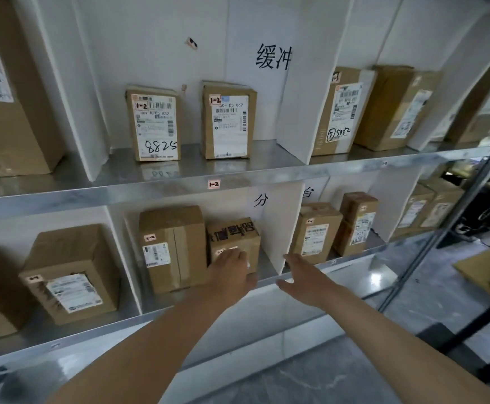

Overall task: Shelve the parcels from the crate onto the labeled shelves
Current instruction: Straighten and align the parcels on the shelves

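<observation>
1. The small parcel (233, 239) sits on the lower shelf (106, 328), in the middle compartment. It is right up against the right side of a taller parcel (173, 246).
2. The small parcel is squat. Its front face, with a small pale tag, points out at me. Its top face carries black printed characters that read upside down from where I stand.
3. Its long axis seems to run left to right along the shelf edge, though the wide lens makes that hard to judge.
4. My left grip (232, 269) lies over the lower front face of the small parcel, its fingers (233, 253) laid flat against the cardboard and pointing up. It presses on the box and is not curled round it.
5. My right grip (303, 275) is spread wide and holds nothing. Its fingers are straight, its thumb is out to the left, and it hangs just in front of the shelf rim, below the white divider (275, 228).
6. The taller parcel stands upright with its long axis vertical and its white label facing me.
7. On the upper shelf (121, 193), above a rim tag (213, 184) reading 1-2, two upright parcels face out: one marked 8825 (153, 125) and one beside it (227, 121), standing apart.
</observation>
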